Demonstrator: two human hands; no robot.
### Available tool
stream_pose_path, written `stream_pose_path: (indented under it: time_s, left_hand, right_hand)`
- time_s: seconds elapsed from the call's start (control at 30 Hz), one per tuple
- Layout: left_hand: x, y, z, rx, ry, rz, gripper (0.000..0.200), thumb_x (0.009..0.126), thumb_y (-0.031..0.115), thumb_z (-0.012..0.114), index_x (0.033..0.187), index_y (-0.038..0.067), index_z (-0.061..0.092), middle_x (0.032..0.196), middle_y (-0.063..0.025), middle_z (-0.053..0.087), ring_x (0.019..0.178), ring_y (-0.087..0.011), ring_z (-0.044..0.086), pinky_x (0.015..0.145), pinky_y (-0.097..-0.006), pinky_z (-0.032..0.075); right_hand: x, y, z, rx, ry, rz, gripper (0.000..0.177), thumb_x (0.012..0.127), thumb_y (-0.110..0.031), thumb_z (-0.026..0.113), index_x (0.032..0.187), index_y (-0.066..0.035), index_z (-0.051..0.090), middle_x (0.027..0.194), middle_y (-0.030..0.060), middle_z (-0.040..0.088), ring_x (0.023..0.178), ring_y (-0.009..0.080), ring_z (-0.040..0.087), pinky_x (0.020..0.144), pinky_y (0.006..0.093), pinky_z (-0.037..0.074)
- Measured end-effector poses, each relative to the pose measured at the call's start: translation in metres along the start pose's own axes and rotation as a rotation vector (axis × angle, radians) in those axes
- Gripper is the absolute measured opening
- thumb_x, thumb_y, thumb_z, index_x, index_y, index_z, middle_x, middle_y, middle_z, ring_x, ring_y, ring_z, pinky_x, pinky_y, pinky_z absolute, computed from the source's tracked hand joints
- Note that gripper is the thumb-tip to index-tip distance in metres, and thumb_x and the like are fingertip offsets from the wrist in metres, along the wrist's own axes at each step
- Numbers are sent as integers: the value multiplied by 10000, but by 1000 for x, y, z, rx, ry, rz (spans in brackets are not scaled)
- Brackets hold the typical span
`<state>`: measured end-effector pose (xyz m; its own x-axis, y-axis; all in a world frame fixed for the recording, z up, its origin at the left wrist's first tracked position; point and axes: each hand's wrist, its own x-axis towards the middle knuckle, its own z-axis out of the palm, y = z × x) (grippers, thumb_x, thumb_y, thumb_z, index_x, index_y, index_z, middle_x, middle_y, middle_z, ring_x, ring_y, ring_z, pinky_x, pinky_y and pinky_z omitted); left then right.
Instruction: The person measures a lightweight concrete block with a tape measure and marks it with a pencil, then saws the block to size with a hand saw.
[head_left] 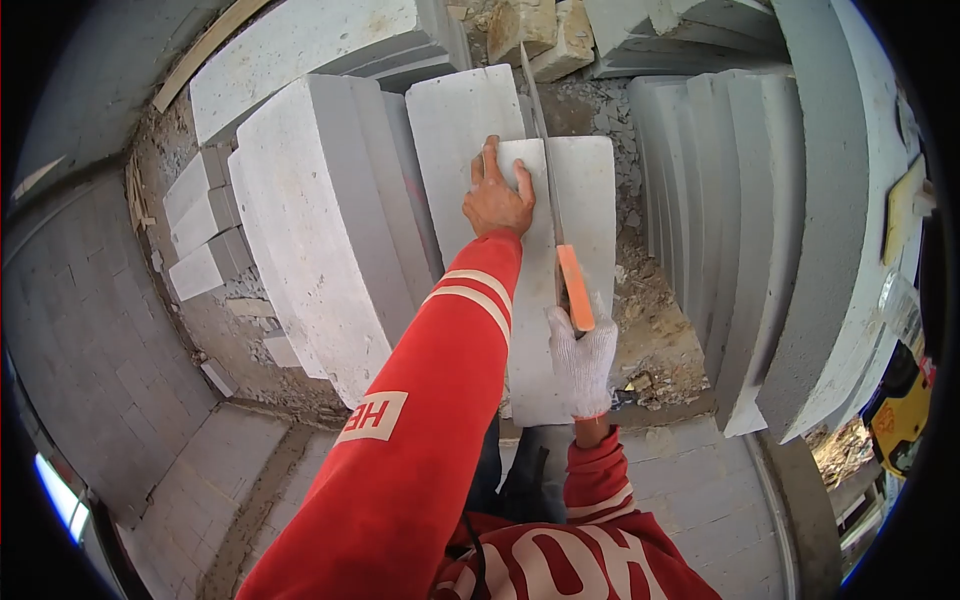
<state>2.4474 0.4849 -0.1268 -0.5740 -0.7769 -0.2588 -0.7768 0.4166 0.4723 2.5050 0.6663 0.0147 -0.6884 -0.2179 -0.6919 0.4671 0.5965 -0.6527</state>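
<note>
My right hand [583,362], in a white knit glove, grips the orange handle of a handsaw [543,150]. The long blade points away from me and lies along a pale grey concrete block [583,220], at the edge of a smaller piece on top. My bare left hand [497,205] rests with fingers spread, pressing on the smaller block piece [535,185] just left of the blade. Under that hand another pale block [455,120] extends forward. How deep the blade sits in the block cannot be made out.
Large blocks [295,230] lean in a row on the left, and another stack [715,190] stands close on the right. Small offcuts [205,220] lie far left. Two yellowish bricks [523,28] sit ahead. Rubble [650,310] covers the ground, and a yellow tool [897,415] lies far right.
</note>
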Motion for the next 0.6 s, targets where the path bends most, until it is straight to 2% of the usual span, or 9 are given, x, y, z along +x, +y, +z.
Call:
stream_pose_path:
  time_s: [0.07, 0.17, 0.23, 0.3, 0.33, 0.4, 0.43, 0.5, 0.6]
  left_hand:
    - [10, 6, -3, -5, 6, 4, 534, 1004, 385, 514, 1505, 213, 445, 1418, -182, 587, 1039, -472, 694, 903, -555, 552]
    - [6, 8, -7, 13, -9, 4, 523, 1008, 382, 507, 1502, 225, 436, 1406, -184, 594, 1026, -474, 699, 897, -553, 556]
    - [11, 9, -1, -10, 12, 37, 519, 1009, 381, 504, 1500, 227, 432, 1403, -183, 594, 1015, -476, 700, 889, -554, 557]
    - [2, 0, -3, -10, 17, 8, 515, 1011, 379, 501, 1498, 228, 428, 1400, -182, 595, 1005, -478, 701, 881, -555, 558]
    - [3, 3, -4, -6, 2, 0, 518, 1009, 380, 503, 1499, 228, 428, 1396, -181, 598, 1008, -478, 701, 879, -553, 559]
    - [5, 9, -7, -2, -13, 4, 522, 1008, 380, 505, 1501, 228, 428, 1392, -180, 601, 1012, -477, 701, 877, -551, 561]
    - [6, 10, -8, 7, -18, 9, 517, 1017, 378, 498, 1503, 218, 426, 1386, -194, 607, 1051, -459, 700, 903, -538, 561]
    - [0, 8, -9, 28, -28, 18, 512, 1026, 376, 492, 1505, 207, 423, 1381, -209, 614, 1091, -441, 699, 930, -526, 561]
    - [9, 7, -8, 45, -36, 1, 518, 1024, 379, 492, 1506, 204, 422, 1386, -210, 609, 1079, -447, 700, 919, -530, 564]
  right_hand:
    - [13, -7, 9, 142, 84, -115, 260, 923, -163, 762, 1071, 35, 681, 745, 122, 631, 611, 203, 543, 598, 349, 493]
    - [-7, -1, -2, -73, -24, -35, 247, 929, -159, 752, 1068, 33, 681, 746, 127, 633, 600, 210, 550, 580, 352, 493]
    - [-55, 27, -11, -118, 1, -245, 427, 899, -117, 753, 1288, 21, 644, 748, 120, 618, 606, 204, 550, 592, 331, 509]
    - [-103, 14, -23, -36, 58, -163, 597, 870, -88, 751, 1431, -2, 569, 753, 104, 602, 608, 192, 544, 609, 319, 521]
    - [-103, 13, -23, -46, 45, -158, 597, 870, -88, 751, 1431, -2, 569, 753, 104, 602, 608, 192, 544, 609, 319, 521]
    - [-100, 11, -21, -11, 91, -63, 431, 835, -50, 743, 1245, 33, 637, 846, 98, 623, 722, 165, 564, 653, 318, 486]
    - [-73, 0, -17, -16, 88, -161, 331, 866, -61, 739, 1170, 38, 655, 767, 90, 602, 664, 139, 530, 606, 314, 470]
    - [0, 4, -2, -149, -90, 5, 542, 901, -81, 724, 1415, 10, 577, 718, 88, 582, 600, 157, 515, 607, 312, 515]
    - [16, -15, 2, 41, 44, -184, 517, 918, -80, 715, 1406, 22, 578, 706, 83, 592, 590, 143, 529, 589, 310, 508]
